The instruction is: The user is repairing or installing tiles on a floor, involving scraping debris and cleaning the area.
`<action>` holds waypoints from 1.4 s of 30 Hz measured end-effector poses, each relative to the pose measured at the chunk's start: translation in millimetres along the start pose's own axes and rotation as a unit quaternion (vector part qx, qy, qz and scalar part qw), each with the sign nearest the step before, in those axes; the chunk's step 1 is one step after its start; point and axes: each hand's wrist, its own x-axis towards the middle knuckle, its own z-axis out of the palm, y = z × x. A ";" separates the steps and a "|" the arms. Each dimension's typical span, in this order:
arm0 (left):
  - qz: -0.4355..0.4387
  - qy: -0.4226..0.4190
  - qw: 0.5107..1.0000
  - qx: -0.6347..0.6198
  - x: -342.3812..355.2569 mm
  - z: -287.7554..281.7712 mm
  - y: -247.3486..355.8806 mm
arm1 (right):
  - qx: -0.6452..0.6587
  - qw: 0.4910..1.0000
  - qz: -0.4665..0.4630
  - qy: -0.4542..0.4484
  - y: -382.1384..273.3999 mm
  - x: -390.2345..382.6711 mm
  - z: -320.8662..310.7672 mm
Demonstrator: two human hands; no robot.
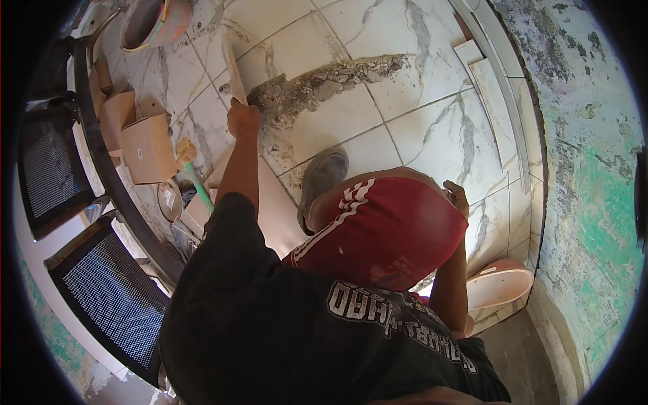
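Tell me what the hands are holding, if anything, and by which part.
The left hand grips a long, flat, pale strip by its near end. Nothing held is visible in the partly hidden right hand.

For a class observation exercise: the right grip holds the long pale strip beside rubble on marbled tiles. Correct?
No, wrong side: the head view shows the left grip holding the long pale strip beside rubble on marbled tiles.
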 end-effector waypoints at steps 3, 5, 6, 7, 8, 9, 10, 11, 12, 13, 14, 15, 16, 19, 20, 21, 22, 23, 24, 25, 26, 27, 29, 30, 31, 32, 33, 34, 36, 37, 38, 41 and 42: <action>0.091 -0.007 0.996 -0.010 -24.2 19.1 -15.6 | 0.016 1.000 -0.023 0.001 -5.7 -2.5 3.7; 0.083 -0.044 0.994 -0.051 -65.4 20.8 20.0 | 0.023 1.000 0.007 0.000 -9.5 -2.5 4.5; 0.079 -0.041 0.995 -0.048 -81.3 19.8 29.7 | 0.028 0.999 0.039 -0.002 -12.5 -4.2 2.3; 0.091 -0.030 0.990 -0.103 -95.8 19.2 36.7 | 0.029 0.999 0.038 -0.007 -19.9 -4.5 0.3; 0.104 -0.019 0.982 -0.158 -104.6 18.3 36.5 | 0.013 0.999 0.031 -0.016 -30.2 -3.7 -0.6; 0.104 -0.021 0.982 -0.158 -107.5 17.6 32.1 | -0.004 0.999 0.026 -0.020 -35.8 -3.3 -3.0; 0.111 0.041 0.974 -0.191 -107.6 15.5 24.3 | 0.012 1.000 0.018 -0.020 -38.7 -3.7 -5.0; 0.117 0.105 0.961 -0.226 -103.4 12.4 18.1 | 0.011 1.000 0.017 -0.019 -38.8 -4.0 -8.2; 0.118 0.107 0.961 -0.227 -91.8 11.5 5.0 | -0.004 1.000 0.018 -0.014 -38.5 -3.5 -10.9; 0.077 0.135 0.961 -0.231 -73.7 13.0 -14.5 | -0.018 1.000 0.019 -0.011 -38.2 -3.0 -11.8; 0.035 0.162 0.958 -0.235 -58.3 13.9 -27.9 | -0.017 1.000 0.016 -0.011 -35.7 -3.0 -13.6; 0.035 0.163 0.957 -0.236 -47.5 12.6 -32.5 | -0.011 1.000 0.016 -0.012 -31.4 -3.8 -15.7; -0.025 0.138 0.960 -0.243 -37.2 12.3 -35.8 | -0.005 1.000 0.016 -0.013 -27.2 -4.5 -16.7; -0.142 0.098 0.961 -0.217 -25.2 20.6 -44.2 | -0.006 0.999 0.016 -0.031 -29.2 -6.5 -15.4; -0.194 0.075 0.960 -0.186 -26.0 22.5 -42.0 | -0.007 0.999 0.015 -0.029 -30.9 -7.4 -14.5; -0.193 0.074 0.960 -0.188 -28.3 24.0 -40.9 | 0.001 1.000 0.005 -0.024 -32.7 -8.3 -11.9; -0.228 0.079 0.953 -0.182 -32.7 26.2 -39.4 | 0.009 1.000 -0.005 -0.019 -34.6 -9.7 -9.9; -0.262 0.083 0.945 -0.176 -37.2 26.9 -33.8 | 0.009 1.000 -0.006 -0.016 -34.9 -10.6 -8.8; -0.260 0.082 0.945 -0.178 -43.0 24.6 -25.8 | 0.017 1.000 -0.012 -0.011 -33.4 -12.4 -8.2; -0.235 0.056 0.956 -0.166 -49.0 22.3 -17.9 | 0.025 0.999 -0.019 -0.007 -31.9 -14.4 -7.6; -0.211 0.032 0.965 -0.153 -53.8 18.8 -12.2 | 0.026 0.999 -0.021 -0.007 -29.2 -15.8 -5.3; -0.210 0.035 0.965 -0.154 -58.2 20.6 -9.9 | 0.031 0.999 -0.017 -0.005 -26.1 -18.0 -2.9; -0.102 -0.013 0.989 -0.108 -71.2 26.0 -5.7 | 0.035 0.999 -0.008 -0.004 -23.6 -21.1 1.6; -0.103 -0.016 0.989 -0.105 -77.9 27.5 -2.0 | 0.026 1.000 -0.010 -0.009 -24.2 -21.8 5.2; -0.046 -0.025 0.994 -0.097 -83.6 29.0 1.9 | 0.018 1.000 -0.011 -0.013 -24.6 -22.8 8.7; 0.011 -0.035 0.995 -0.091 -89.5 27.6 9.6 | 0.016 1.000 -0.008 -0.013 -27.4 -23.7 10.6; 0.011 -0.039 0.995 -0.090 -94.5 26.8 15.6 | 0.016 0.999 -0.005 -0.031 -31.0 -25.4 12.0; 0.069 -0.059 0.992 -0.084 -98.0 25.8 22.7 | 0.015 0.999 -0.002 -0.048 -33.8 -27.1 13.8; 0.171 -0.083 0.980 -0.056 -104.8 22.2 38.1 | 0.009 0.998 0.003 -0.057 -32.9 -28.2 16.2; 0.172 -0.086 0.980 -0.058 -106.0 20.4 41.5 | 0.004 0.998 0.005 -0.065 -32.7 -28.3 17.0; 0.220 -0.101 0.969 -0.050 -106.4 19.0 45.0 | 0.009 0.998 -0.002 -0.064 -33.8 -27.6 17.6; 0.305 -0.144 0.941 -0.020 -102.3 13.7 51.5 | 0.013 0.998 0.002 -0.067 -36.7 -28.7 16.0; 0.339 -0.171 0.925 0.007 -101.0 11.8 52.6 | 0.010 0.998 -0.008 -0.068 -33.7 -27.9 13.6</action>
